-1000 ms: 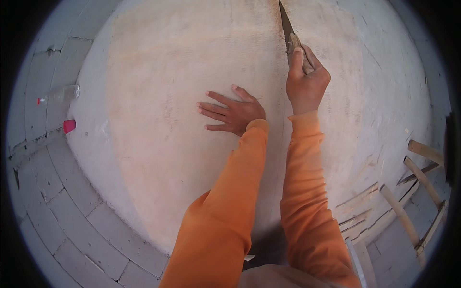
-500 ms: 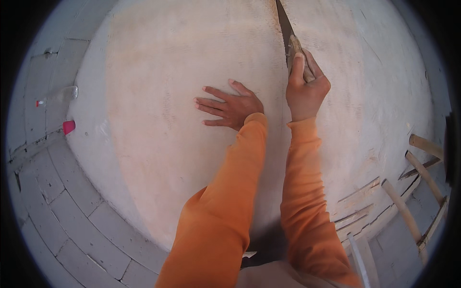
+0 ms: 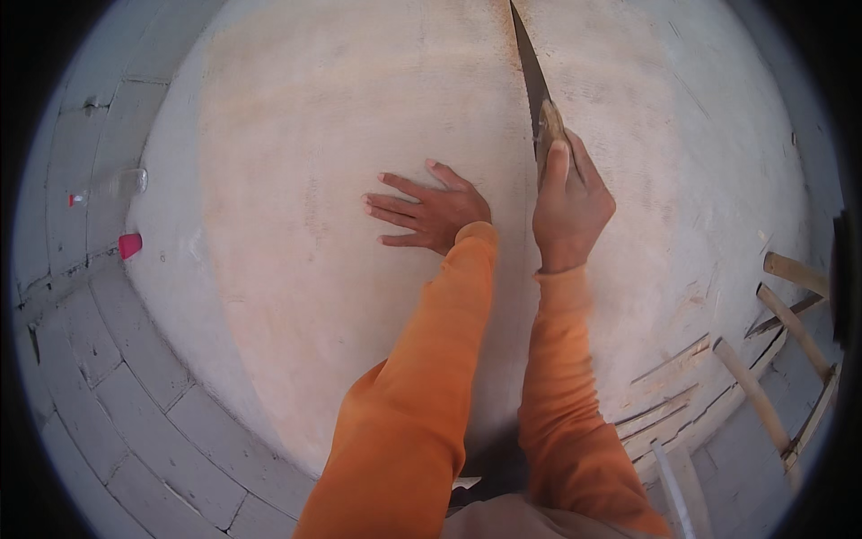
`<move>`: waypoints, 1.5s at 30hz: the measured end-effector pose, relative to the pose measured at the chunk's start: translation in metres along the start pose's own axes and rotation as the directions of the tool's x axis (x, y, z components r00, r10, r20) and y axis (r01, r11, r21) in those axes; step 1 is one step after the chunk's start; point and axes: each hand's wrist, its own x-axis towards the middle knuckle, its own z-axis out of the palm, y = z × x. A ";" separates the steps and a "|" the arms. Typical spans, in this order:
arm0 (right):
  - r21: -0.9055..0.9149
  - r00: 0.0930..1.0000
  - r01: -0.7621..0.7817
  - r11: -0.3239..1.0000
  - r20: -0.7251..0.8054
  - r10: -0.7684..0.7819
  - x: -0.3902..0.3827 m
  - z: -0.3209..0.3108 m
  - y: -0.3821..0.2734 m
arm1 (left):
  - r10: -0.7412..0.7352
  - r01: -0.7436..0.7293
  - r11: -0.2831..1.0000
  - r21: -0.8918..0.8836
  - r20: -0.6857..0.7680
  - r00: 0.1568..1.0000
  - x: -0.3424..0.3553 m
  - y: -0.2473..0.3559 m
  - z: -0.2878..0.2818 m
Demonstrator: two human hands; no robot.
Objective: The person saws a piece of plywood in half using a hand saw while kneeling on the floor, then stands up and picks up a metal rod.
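Note:
My right hand (image 3: 573,211) is closed round the wooden handle of a handsaw (image 3: 528,67), thumb along its near side. The saw's dark, narrowing blade points away from me, its toothed edge on the left, over a large pale board (image 3: 296,296). A thin straight line runs down the board near the blade. The far tip reaches the top of the picture, where brownish dust lies around it. To the left of that line, my left hand (image 3: 429,208) rests flat on the board with its fingers spread, holding nothing.
Beyond the board's left edge are a clear bottle (image 3: 126,183) with a red cap and a small pink cup (image 3: 130,245). Grey paving blocks (image 3: 153,422) border the lower left. At the right lie several wooden-handled tools (image 3: 754,386) and thin wood strips (image 3: 660,413).
My right hand has drawn the handsaw back toward me, so its handle sits lower in the picture. My left hand stays in nearly the same place on the board.

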 end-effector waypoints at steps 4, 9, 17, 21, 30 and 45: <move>-0.106 0.997 0.061 0.993 -0.038 -0.065 -0.103 -0.045 0.002 | -0.012 0.012 1.000 0.012 -0.016 1.000 0.007 -0.006 -0.002; -0.030 0.998 0.006 1.000 -0.063 -0.008 0.018 0.008 0.002 | 0.003 -0.001 0.999 -0.039 0.048 0.999 -0.007 0.010 -0.010; -0.169 0.997 0.072 0.983 0.004 -0.072 -0.116 -0.058 -0.034 | -0.017 0.017 1.000 0.023 0.019 1.000 0.002 -0.007 -0.008; -0.056 0.999 -0.015 0.998 -0.032 0.013 -0.046 -0.013 -0.005 | -0.024 0.024 1.000 0.001 0.009 1.000 0.002 0.000 -0.005; -0.185 0.999 -0.029 0.982 0.009 0.031 -0.137 -0.077 -0.014 | -0.029 0.029 0.999 0.015 -0.032 0.999 0.006 -0.007 0.001; -0.155 1.000 0.020 0.988 0.015 -0.018 -0.149 -0.083 -0.019 | -0.022 0.022 1.000 0.017 -0.027 0.999 0.008 -0.008 -0.006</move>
